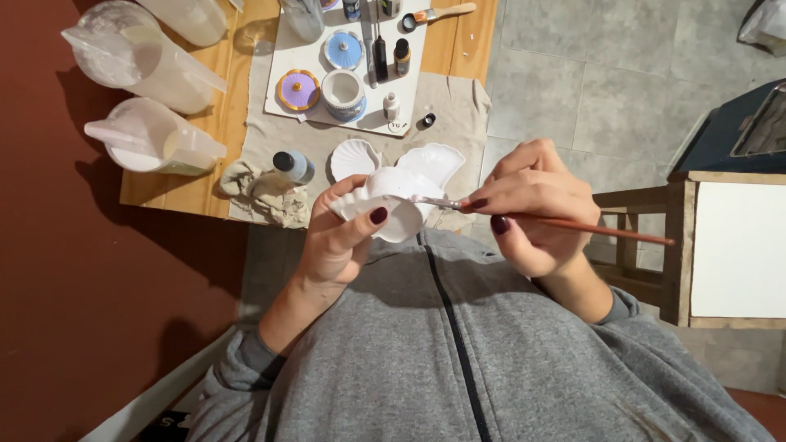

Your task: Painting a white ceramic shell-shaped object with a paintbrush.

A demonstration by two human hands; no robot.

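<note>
My left hand [340,237] curls around a white shell-shaped dish [399,205], thumb pressed on its rim, held above my lap. My right hand [532,209] pinches a thin paintbrush [565,223], bristles touching the dish.

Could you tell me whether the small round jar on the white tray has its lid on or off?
Off: the jar shows an open mouth.

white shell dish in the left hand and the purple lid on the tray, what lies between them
In the head view, another white shell piece lies between the shell dish and purple lid.
</note>
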